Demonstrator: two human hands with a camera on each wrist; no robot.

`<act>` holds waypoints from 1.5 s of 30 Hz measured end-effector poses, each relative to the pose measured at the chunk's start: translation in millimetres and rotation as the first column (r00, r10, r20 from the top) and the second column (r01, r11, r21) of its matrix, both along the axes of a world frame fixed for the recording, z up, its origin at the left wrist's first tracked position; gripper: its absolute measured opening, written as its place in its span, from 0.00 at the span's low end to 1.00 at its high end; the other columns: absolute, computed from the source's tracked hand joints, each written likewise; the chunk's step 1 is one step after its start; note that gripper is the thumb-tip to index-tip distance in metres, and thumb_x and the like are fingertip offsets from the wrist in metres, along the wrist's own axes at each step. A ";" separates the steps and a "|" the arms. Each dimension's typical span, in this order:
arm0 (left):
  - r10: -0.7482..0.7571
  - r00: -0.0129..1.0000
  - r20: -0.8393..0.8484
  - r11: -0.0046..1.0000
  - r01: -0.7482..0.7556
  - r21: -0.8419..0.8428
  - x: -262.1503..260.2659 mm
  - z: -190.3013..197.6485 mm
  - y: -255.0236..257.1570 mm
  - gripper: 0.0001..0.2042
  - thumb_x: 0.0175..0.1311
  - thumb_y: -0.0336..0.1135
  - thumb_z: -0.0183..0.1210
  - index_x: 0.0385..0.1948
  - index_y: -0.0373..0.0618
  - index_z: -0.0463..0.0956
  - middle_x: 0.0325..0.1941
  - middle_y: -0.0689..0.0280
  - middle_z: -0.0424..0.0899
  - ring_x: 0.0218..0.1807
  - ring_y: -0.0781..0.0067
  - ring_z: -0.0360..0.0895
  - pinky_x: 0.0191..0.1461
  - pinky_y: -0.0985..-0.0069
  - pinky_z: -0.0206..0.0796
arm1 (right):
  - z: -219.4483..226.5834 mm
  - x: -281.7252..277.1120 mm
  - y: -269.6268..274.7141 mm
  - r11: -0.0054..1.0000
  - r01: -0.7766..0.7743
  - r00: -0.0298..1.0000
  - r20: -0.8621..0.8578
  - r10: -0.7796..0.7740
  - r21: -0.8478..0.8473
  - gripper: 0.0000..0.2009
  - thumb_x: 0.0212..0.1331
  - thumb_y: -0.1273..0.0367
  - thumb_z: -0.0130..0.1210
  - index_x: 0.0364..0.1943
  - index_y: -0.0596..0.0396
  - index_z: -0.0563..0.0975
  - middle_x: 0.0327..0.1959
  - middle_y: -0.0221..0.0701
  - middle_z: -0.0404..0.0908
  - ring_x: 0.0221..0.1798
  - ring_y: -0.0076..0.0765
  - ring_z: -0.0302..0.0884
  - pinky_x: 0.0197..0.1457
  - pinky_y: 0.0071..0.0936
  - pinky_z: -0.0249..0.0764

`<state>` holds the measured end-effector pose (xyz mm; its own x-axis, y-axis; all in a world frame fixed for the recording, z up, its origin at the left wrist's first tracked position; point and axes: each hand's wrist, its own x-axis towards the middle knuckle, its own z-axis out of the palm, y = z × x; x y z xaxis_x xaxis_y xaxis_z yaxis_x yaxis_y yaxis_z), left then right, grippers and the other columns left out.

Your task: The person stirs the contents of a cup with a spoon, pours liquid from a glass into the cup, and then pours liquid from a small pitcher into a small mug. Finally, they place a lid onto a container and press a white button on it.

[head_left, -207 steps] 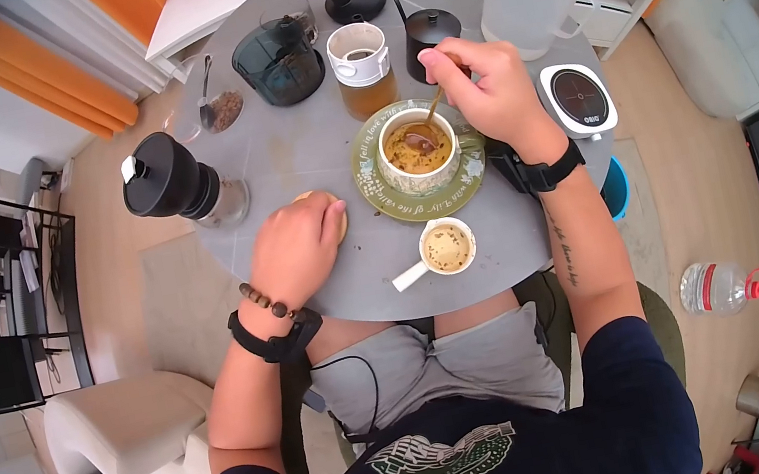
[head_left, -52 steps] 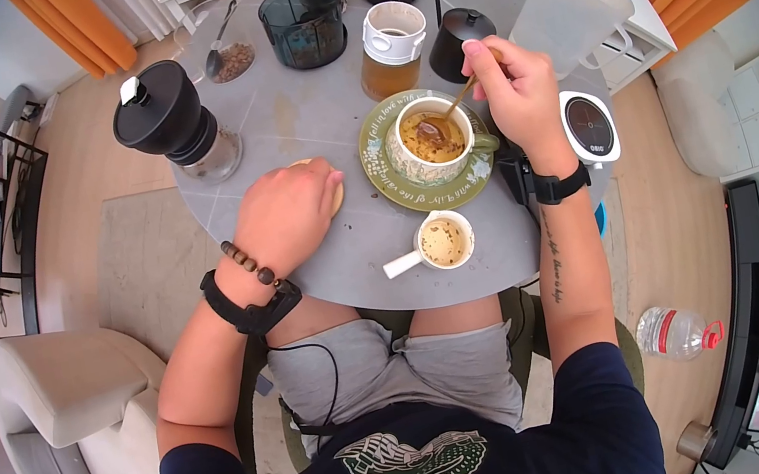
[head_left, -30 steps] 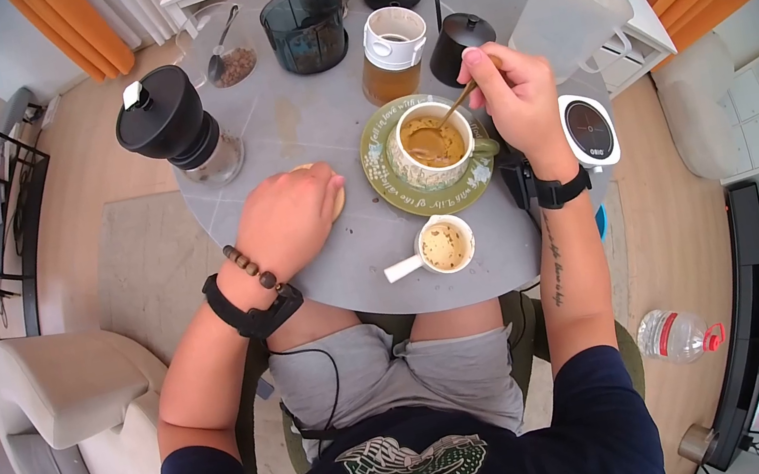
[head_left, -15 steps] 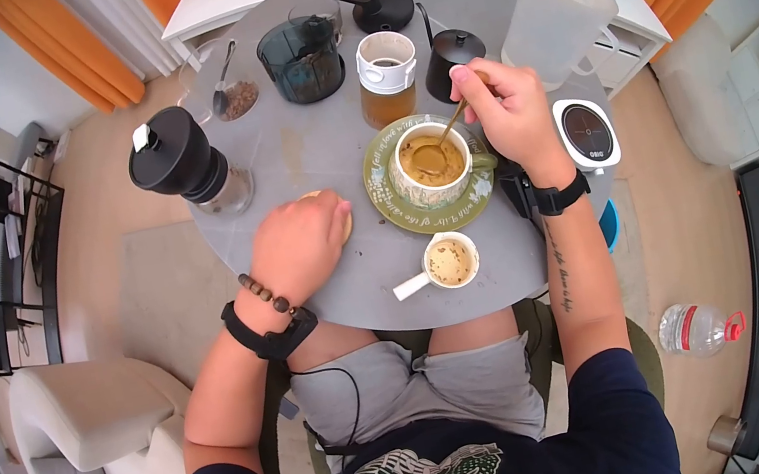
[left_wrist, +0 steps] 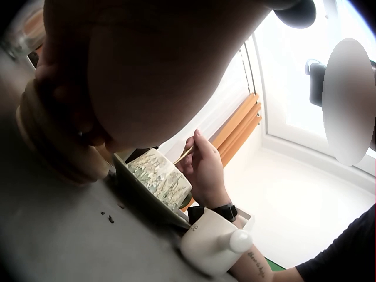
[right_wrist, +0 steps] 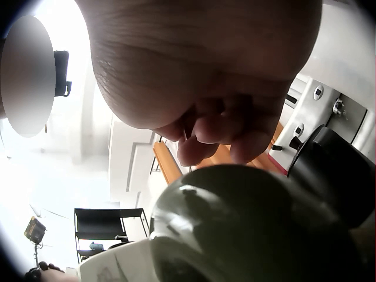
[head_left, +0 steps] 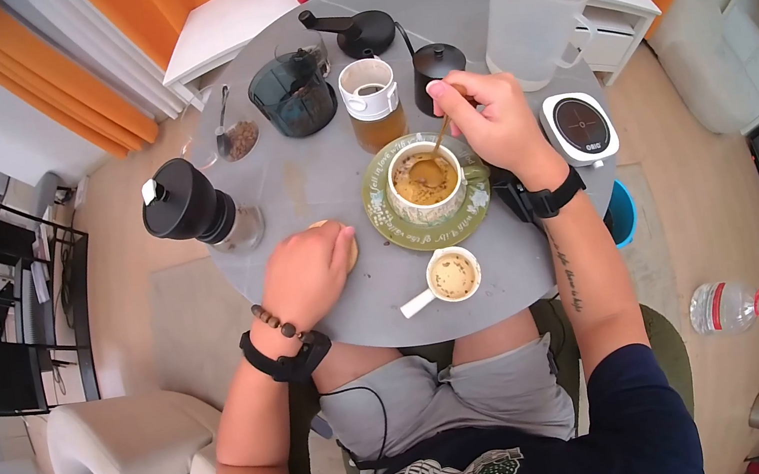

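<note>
My right hand (head_left: 493, 120) pinches the thin handle of a gold-coloured spoon (head_left: 442, 138); its bowl dips into brownish liquid with dark flecks. That liquid fills a patterned cup (head_left: 429, 214) on a green saucer (head_left: 420, 238) with white lettering. The cup's green handle (right_wrist: 223, 205) looms large in the right wrist view, below the curled fingers. My left hand (head_left: 307, 270) rests on the table with its fingers curled over a round beige disc-like piece (left_wrist: 47, 141), mostly hidden in the head view. Beside the saucer stands a small white handled pourer (head_left: 417, 303), flecked inside.
A white-collared glass (head_left: 377, 126) of amber liquid and a black lidded pot (head_left: 437, 66) stand behind the cup. A black grinder (head_left: 181, 206) is at left, a dark tinted container (head_left: 292, 100) behind. At right are a clear jug (head_left: 532, 17) and a white scale (head_left: 581, 128).
The spoon shifts about inside the cup while my right hand keeps its pinch. My left hand stays on the beige piece. The head view tilts and shifts.
</note>
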<state>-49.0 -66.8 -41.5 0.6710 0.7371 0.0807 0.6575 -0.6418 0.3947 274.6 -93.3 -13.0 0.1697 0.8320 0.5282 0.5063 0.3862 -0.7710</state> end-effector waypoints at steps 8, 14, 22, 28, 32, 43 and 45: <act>0.005 1.000 -0.029 1.000 -0.005 -0.021 0.5 1.3 0.2 0.16 0.87 0.41 0.53 0.39 0.39 0.82 0.40 0.46 0.88 0.44 0.32 0.84 0.50 0.44 0.75 | 2.5 -2.1 -0.1 0.999 -0.038 0.999 0.006 0.038 0.003 0.20 0.83 0.60 0.63 0.33 0.61 0.85 0.17 0.32 0.78 0.20 0.25 0.73 0.27 0.30 0.68; 0.002 1.000 0.013 1.000 -0.003 0.019 0.9 1.5 -1.1 0.18 0.86 0.44 0.55 0.36 0.42 0.83 0.34 0.45 0.88 0.40 0.33 0.86 0.47 0.41 0.77 | -4.3 3.5 3.6 0.998 0.022 1.000 -0.011 -0.021 0.062 0.19 0.83 0.60 0.63 0.33 0.60 0.85 0.17 0.32 0.78 0.19 0.26 0.69 0.26 0.31 0.65; 0.017 0.999 -0.029 1.000 -0.018 -0.016 1.6 3.0 -2.2 0.15 0.87 0.41 0.54 0.40 0.40 0.83 0.40 0.46 0.88 0.44 0.32 0.84 0.49 0.44 0.75 | -3.2 -0.5 3.4 0.999 -0.022 0.999 0.032 0.021 0.048 0.19 0.82 0.60 0.64 0.32 0.60 0.86 0.18 0.32 0.79 0.19 0.26 0.69 0.26 0.31 0.66; 0.014 0.999 -0.031 1.000 -0.015 -0.017 1.6 3.3 -2.1 0.15 0.86 0.40 0.54 0.40 0.40 0.83 0.40 0.46 0.88 0.44 0.33 0.84 0.49 0.44 0.75 | -6.4 0.0 5.1 0.998 -0.007 0.999 -0.037 0.010 0.068 0.20 0.82 0.60 0.63 0.32 0.60 0.86 0.17 0.31 0.78 0.19 0.25 0.69 0.27 0.32 0.66; 0.000 1.000 0.010 0.999 0.000 0.047 1.1 -1.7 -1.1 0.17 0.86 0.44 0.54 0.37 0.42 0.83 0.33 0.46 0.87 0.39 0.33 0.86 0.46 0.42 0.77 | -6.4 5.1 4.8 0.999 0.036 0.999 0.027 -0.037 0.041 0.19 0.82 0.60 0.64 0.32 0.59 0.86 0.16 0.31 0.76 0.19 0.25 0.69 0.26 0.31 0.65; 0.004 1.000 0.002 0.998 -0.004 0.064 2.3 -1.7 -1.7 0.17 0.86 0.44 0.55 0.37 0.43 0.83 0.34 0.46 0.89 0.39 0.34 0.87 0.46 0.42 0.78 | -3.0 1.9 2.7 0.998 -0.003 1.000 0.022 0.001 0.068 0.17 0.81 0.61 0.65 0.34 0.61 0.86 0.17 0.34 0.74 0.19 0.28 0.65 0.26 0.33 0.63; 0.002 1.000 0.000 0.998 -0.002 0.069 1.8 -3.2 -1.0 0.17 0.86 0.44 0.55 0.37 0.43 0.83 0.33 0.46 0.88 0.39 0.34 0.87 0.46 0.42 0.78 | -3.2 5.2 2.1 0.999 0.017 0.999 0.051 -0.019 0.036 0.17 0.81 0.61 0.65 0.34 0.61 0.86 0.17 0.34 0.75 0.19 0.28 0.65 0.26 0.32 0.64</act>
<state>-47.3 -67.9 -44.7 0.6699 0.7308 0.1312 0.6587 -0.6665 0.3490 279.8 -91.2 -16.2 0.1565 0.8097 0.5656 0.5519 0.4033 -0.7299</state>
